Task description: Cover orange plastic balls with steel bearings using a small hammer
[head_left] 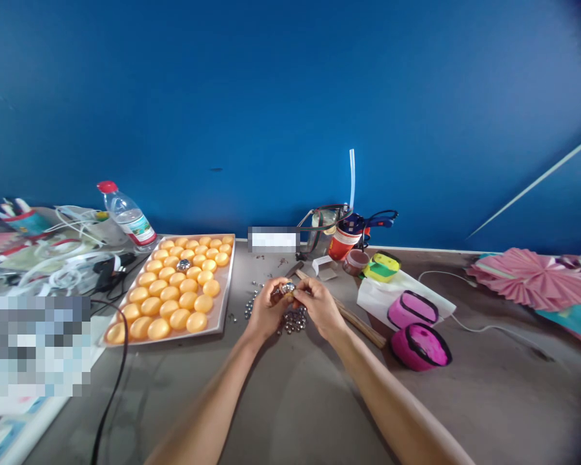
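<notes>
My left hand (264, 310) and my right hand (319, 307) meet over the grey table, fingers closed around a small silver-studded ball (287, 288). My fingers hide much of this ball. Just below it lies a pile of shiny silver beads (295, 320), and smaller silver beads (250, 303) are scattered beside my left hand. To the left, a shallow white tray (226, 294) holds rows of glossy orange balls (169, 294). One silver-studded ball (183, 265) rests among them.
A wooden-handled hammer (361, 323) lies right of my right hand. Pink cases (420, 347) and a white sheet (438, 298) are farther right. An orange cup (343, 244) stands behind. A water bottle (130, 219) and a black cable (121, 368) are at left.
</notes>
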Action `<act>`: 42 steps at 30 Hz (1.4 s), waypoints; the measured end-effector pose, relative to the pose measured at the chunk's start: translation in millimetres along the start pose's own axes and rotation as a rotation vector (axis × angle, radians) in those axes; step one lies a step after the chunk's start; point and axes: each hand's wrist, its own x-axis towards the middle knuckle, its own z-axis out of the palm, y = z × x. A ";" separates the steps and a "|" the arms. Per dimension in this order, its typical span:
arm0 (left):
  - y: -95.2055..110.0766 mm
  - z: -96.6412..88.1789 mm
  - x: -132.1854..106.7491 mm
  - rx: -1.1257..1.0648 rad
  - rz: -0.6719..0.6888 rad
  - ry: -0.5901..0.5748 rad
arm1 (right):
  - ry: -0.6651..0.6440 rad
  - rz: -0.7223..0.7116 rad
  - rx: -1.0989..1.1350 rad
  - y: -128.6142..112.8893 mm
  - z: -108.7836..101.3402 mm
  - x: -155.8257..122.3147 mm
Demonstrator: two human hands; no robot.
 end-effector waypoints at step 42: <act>18.0 -7.1 9.5 -0.618 -0.187 0.178 | -0.159 -0.327 -0.901 21.5 -30.7 17.2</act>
